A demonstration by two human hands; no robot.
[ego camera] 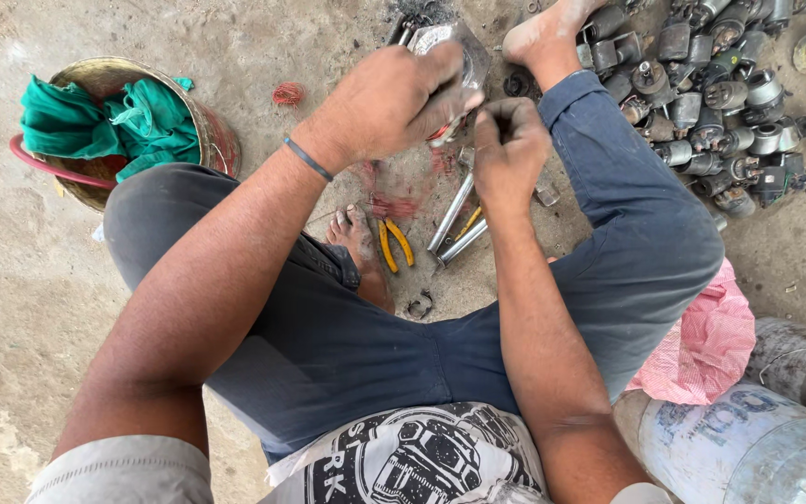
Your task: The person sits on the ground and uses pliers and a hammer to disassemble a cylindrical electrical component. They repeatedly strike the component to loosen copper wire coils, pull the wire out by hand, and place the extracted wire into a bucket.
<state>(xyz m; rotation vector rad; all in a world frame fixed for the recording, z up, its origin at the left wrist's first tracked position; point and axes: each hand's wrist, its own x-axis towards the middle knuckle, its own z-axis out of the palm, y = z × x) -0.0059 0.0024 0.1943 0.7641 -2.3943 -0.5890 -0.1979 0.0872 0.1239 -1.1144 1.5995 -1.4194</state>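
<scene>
Up close, shiny dented metal part [454, 47] gripped by left hand [394, 103], right hand [507, 140] fisted.

Cloth [95, 126] green, in brass-yellow bucket [212, 131]. Pliers [396, 243] yellow handles. Trousers [347, 345] dk blue. Sack [706, 341] pink. Motor parts [720, 93] grey/blk. Wristband [307, 157] dk grey. Wire coil [288, 93] red.

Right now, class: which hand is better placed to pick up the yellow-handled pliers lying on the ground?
Probably the right hand: it hovers nearer the yellow-handled pliers, pinching only something small. The left hand grips the grey metal part.
</scene>
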